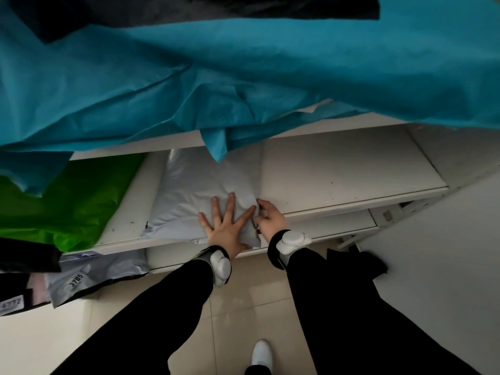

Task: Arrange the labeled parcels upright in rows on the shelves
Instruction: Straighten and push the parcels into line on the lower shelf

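A grey plastic parcel (200, 190) lies flat on the white shelf (338, 171). My left hand (226, 226) presses on its near part with the fingers spread straight. My right hand (270, 217) pinches the parcel's right edge with curled fingers, right beside the left hand. A green parcel (67, 201) lies on the same shelf at the left. Large blue parcels (243, 77) hang over from the shelf above and hide the back of this shelf.
On a lower level at the left lie a grey parcel labeled 3705 (89, 277) and a dark parcel with a label (13, 301). The right half of the shelf is bare. Tiled floor (243, 307) and my white shoe (262, 353) lie below.
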